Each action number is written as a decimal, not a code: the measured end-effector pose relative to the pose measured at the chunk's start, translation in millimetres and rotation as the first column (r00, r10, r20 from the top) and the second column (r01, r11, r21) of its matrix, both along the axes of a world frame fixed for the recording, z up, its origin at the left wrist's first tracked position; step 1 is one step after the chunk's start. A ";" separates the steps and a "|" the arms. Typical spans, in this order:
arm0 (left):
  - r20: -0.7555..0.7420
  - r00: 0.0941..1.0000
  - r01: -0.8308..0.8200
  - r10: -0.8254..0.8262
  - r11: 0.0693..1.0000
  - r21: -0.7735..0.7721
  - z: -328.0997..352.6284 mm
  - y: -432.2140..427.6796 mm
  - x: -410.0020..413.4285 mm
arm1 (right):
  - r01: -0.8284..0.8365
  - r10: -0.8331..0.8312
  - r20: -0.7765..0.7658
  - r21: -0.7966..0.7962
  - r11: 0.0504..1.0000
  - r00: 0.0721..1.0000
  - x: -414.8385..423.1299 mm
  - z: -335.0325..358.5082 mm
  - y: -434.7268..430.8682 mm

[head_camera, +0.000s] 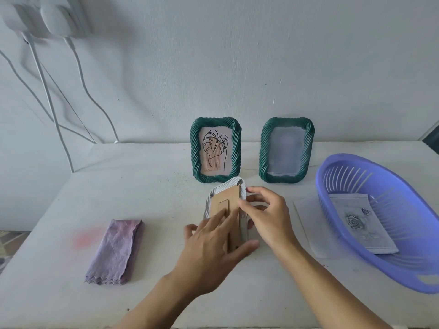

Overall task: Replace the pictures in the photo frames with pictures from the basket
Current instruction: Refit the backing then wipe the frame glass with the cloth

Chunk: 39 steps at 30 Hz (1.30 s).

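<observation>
A white photo frame (225, 186) lies face down at the table's middle, its brown cardboard back (231, 198) facing up. My left hand (209, 248) presses straight fingers on that back, thumb along the near edge. My right hand (268, 214) pinches at the frame's right edge with thumb and forefinger. Behind stand two green frames: the left one (216, 150) shows a leaf drawing, the right one (286, 150) holds a pale, faint picture. A purple basket (332, 167) at the right holds a rose picture (356, 222).
A folded purple cloth (116, 250) lies at the left of the white table (154, 186). A white sheet (306, 210) lies between the white frame and the basket. White cables (47, 91) hang down the wall at the back left.
</observation>
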<state>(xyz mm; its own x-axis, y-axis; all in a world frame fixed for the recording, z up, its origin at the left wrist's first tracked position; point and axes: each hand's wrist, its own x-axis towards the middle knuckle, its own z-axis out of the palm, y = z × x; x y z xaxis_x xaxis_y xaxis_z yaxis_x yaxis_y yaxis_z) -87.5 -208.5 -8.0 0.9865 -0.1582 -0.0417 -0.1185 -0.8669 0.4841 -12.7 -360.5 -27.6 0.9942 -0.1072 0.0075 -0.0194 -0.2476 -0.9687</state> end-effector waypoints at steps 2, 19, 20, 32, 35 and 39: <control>0.090 0.996 -0.008 0.009 1.000 -0.014 4.4 -3.8 -0.7 | -0.017 0.016 0.021 0.037 0.999 1.000 -1.1 7.8 3.1; -0.028 0.951 -0.292 0.308 0.864 -0.411 -30.7 55.0 -2.8 | -0.269 0.370 0.000 -0.687 0.676 0.929 -14.5 -55.2 -1.1; 0.001 0.950 -0.291 0.311 0.889 -0.355 -36.0 56.8 -4.4 | -0.250 0.364 0.014 -0.704 0.665 0.931 -14.4 -58.5 -1.7; 0.130 0.991 -0.077 0.038 0.947 0.313 -68.0 85.8 -7.8 | -0.228 0.397 0.034 -0.773 0.592 0.917 -10.4 -64.0 -11.4; 0.151 0.988 -0.067 0.016 0.937 0.342 -69.5 87.3 -8.7 | -0.201 0.412 0.074 -0.786 0.584 0.908 -12.5 -70.6 -12.3; 0.152 0.988 -0.068 0.018 0.943 0.326 -70.3 87.6 -8.2 | -0.152 0.399 0.126 -0.789 0.595 0.908 -13.8 -70.0 -11.5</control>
